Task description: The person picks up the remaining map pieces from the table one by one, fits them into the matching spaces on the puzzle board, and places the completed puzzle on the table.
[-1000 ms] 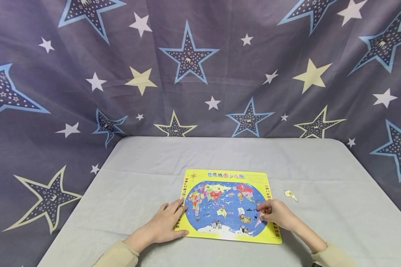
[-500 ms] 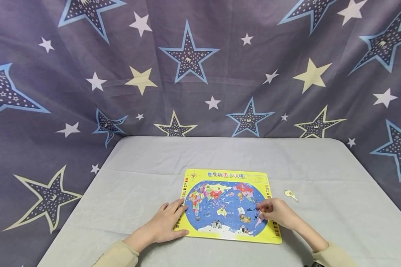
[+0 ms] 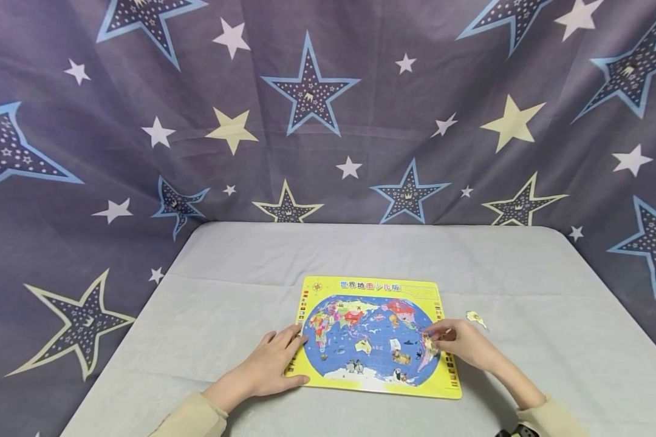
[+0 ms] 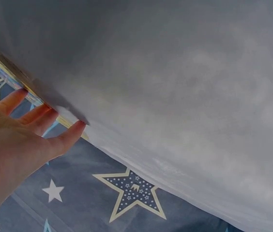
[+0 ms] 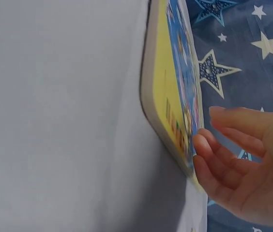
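A yellow-bordered world map puzzle board [image 3: 374, 388] lies flat, with a blue oval map on it. Across its left edge rests my left hand [image 3: 276, 364], fingers spread and fairly straight; the left wrist view shows the same hand [image 4: 35, 130] with fingertips at the board's rim. Over the map's right side is my right hand [image 3: 464, 343], its fingertips close to the pink and yellow South America piece [image 3: 427, 359]. In the right wrist view this hand [image 5: 248, 159] has loosely bent fingers, thumb apart from them and nothing visible between.
A loose pale-yellow puzzle piece [image 3: 474, 318] lies on the grey cloth-covered table [image 3: 251, 255], just right of the board and close to my right hand. Behind the table hangs a dark curtain [image 3: 350, 139] printed with stars.
My right hand has shifted slightly right and away from the South America piece, uncovering more of it. The left hand and the board stay in place.
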A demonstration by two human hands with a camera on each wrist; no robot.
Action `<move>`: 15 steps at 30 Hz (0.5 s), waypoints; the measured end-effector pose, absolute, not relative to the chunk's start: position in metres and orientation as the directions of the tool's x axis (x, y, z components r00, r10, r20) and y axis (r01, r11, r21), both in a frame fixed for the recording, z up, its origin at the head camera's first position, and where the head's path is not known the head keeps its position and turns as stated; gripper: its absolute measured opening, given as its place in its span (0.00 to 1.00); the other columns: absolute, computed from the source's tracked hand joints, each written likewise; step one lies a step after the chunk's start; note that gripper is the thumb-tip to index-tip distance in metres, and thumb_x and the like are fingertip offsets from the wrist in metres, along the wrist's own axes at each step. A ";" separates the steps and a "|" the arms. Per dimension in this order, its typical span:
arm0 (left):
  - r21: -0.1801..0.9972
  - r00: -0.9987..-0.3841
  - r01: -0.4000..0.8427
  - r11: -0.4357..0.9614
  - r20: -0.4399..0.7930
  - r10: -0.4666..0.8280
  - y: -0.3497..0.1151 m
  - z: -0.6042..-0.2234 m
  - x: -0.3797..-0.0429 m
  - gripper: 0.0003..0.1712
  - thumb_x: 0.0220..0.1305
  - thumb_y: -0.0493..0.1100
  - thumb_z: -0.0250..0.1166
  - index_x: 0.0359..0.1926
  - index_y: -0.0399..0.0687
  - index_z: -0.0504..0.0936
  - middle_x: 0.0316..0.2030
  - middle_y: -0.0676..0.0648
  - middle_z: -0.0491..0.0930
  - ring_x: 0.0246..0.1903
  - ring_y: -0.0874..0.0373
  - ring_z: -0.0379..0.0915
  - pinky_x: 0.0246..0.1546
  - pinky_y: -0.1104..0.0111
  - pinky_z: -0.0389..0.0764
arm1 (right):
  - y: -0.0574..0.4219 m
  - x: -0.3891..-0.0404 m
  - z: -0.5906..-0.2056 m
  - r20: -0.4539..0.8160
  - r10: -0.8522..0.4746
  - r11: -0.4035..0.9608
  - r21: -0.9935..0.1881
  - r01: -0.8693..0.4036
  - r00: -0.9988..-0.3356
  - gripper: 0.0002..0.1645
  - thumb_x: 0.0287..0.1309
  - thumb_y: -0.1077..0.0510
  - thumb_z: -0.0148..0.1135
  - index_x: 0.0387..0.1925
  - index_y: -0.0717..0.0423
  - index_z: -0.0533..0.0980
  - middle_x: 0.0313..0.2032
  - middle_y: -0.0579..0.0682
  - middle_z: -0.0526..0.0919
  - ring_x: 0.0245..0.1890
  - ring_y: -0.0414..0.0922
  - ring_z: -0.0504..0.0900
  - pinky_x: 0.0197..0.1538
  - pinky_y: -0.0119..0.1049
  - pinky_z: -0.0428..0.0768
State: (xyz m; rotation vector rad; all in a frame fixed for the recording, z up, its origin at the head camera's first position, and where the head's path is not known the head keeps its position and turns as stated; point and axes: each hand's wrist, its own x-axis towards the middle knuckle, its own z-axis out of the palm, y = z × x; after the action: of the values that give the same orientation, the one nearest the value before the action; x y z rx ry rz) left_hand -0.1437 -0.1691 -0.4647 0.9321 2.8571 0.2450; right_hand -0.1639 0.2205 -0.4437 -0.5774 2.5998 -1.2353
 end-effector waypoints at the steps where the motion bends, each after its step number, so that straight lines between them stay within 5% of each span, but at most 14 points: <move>1: 0.193 -0.801 0.573 0.796 -0.071 0.594 -0.169 -0.465 -0.144 0.45 0.54 0.70 0.48 0.62 0.42 0.61 0.63 0.40 0.55 0.62 0.49 0.50 0.55 0.48 0.57 | 0.222 -0.165 -0.444 -0.021 -0.428 0.575 -0.777 -0.255 -0.903 0.13 0.49 0.67 0.59 0.39 0.67 0.77 0.28 0.51 0.78 0.26 0.40 0.76 0.29 0.28 0.76; 15: 0.207 -0.805 0.563 0.800 -0.085 0.588 -0.168 -0.464 -0.144 0.46 0.53 0.71 0.48 0.62 0.43 0.61 0.63 0.40 0.55 0.62 0.49 0.50 0.56 0.47 0.56 | 0.245 -0.171 -0.442 0.040 -0.304 0.642 -0.730 -0.236 -0.952 0.15 0.46 0.68 0.61 0.39 0.71 0.76 0.31 0.57 0.80 0.29 0.46 0.78 0.32 0.30 0.77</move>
State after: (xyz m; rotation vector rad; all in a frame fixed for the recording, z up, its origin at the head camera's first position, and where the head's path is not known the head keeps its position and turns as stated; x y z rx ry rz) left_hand -0.1442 -0.1678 -0.4643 0.9135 2.8423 0.2585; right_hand -0.1714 0.2448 -0.4425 -0.4564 2.7674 -1.2106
